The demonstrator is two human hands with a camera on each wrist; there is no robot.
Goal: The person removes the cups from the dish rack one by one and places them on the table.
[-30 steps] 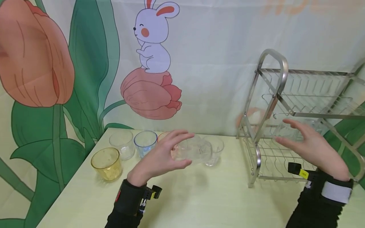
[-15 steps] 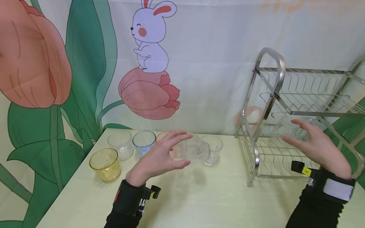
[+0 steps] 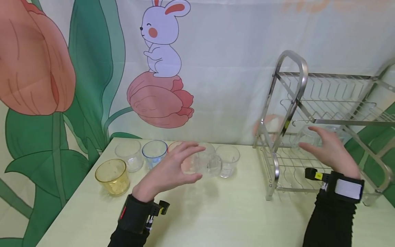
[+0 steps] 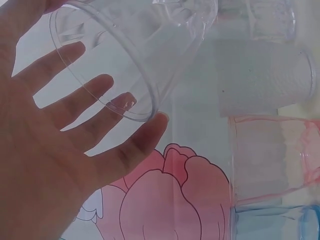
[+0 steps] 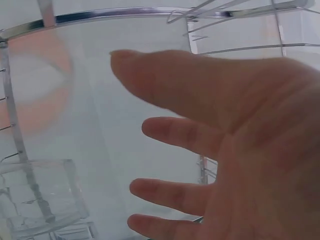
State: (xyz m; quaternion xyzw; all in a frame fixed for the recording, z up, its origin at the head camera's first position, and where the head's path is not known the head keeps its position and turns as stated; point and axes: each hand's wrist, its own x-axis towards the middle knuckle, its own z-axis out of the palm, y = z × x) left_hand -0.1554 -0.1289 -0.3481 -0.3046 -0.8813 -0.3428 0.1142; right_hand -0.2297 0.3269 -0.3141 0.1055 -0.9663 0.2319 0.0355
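My left hand (image 3: 168,173) holds a clear glass (image 3: 213,165) above the table, tipped onto its side with its base toward the right. In the left wrist view the fingertips lie along the rim of this glass (image 4: 182,47). My right hand (image 3: 334,152) is in front of the rack's lower tier, thumb and fingers spread apart with nothing between them. Behind it, upturned clear glasses (image 3: 305,137) rest on that tier, one glass (image 5: 42,195) showing at the lower left of the right wrist view.
A two-tier metal dish rack (image 3: 274,168) stands at the right. On the table at left are a yellow glass (image 3: 112,178), a clear glass (image 3: 131,157), a blue-rimmed glass (image 3: 154,154) and a red-rimmed glass (image 3: 173,145). Another clear glass (image 3: 229,161) stands behind the held one.
My right hand shifted a little right, then back left in front of the rack. The left hand keeps the glass in nearly the same place, while the head view has drifted slightly.
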